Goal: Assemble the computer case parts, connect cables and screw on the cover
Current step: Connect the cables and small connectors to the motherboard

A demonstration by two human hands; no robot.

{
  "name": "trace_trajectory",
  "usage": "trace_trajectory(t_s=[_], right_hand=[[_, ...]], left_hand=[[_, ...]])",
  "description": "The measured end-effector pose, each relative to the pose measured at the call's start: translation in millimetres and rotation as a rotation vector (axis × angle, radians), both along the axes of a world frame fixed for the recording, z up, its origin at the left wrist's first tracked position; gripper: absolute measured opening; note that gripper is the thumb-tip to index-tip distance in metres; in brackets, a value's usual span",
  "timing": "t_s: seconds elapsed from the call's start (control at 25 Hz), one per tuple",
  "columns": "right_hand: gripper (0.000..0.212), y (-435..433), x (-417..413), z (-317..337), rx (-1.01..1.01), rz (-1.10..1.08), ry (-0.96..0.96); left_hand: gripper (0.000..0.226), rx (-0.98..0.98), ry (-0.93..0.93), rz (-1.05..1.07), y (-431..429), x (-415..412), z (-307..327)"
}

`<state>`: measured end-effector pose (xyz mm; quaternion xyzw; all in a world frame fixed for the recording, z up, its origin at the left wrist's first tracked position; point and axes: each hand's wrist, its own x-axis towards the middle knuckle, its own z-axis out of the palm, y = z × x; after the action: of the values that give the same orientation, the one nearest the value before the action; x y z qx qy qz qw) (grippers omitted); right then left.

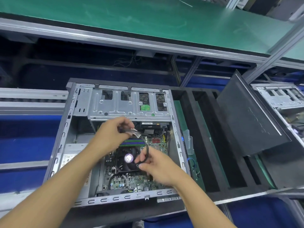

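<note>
Open computer case (69, 129) is lying on its side on the left part of a black slotted tray (205, 129), insides facing up. Both hands are over it, each on one short black cable (145, 145). The left hand (111, 130) has its fingers curled round the upper end, just in front of the metal drive cage (128, 104) at the case's far edge. There's a pale tag by that end. From there the cable curves down to the right hand (158, 167), which pinches the lower loop between thumb and fingers right above the CPU fan (128, 157). The cable hangs in the air between the hands, clear of the motherboard (131, 180). The dark cover panel (246, 122) leans tilted at the tray's right end, well apart from both hands.
</note>
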<state>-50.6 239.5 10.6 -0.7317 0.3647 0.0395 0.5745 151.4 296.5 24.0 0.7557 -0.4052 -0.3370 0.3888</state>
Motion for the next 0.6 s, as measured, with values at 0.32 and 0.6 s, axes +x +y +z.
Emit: trace_trajectory(t_s=[0.32, 0.6], right_hand=[[0.014, -28, 48, -21, -0.321, -0.163, 0.108], [0.015, -49, 84, -55, -0.329, -0.25, 0.149]], left_hand=[[0.028, -0.316, 0.238, -0.072, -18, 9, 46], [0.037, -0.288, 0.299, -0.236, -14, 17, 28]])
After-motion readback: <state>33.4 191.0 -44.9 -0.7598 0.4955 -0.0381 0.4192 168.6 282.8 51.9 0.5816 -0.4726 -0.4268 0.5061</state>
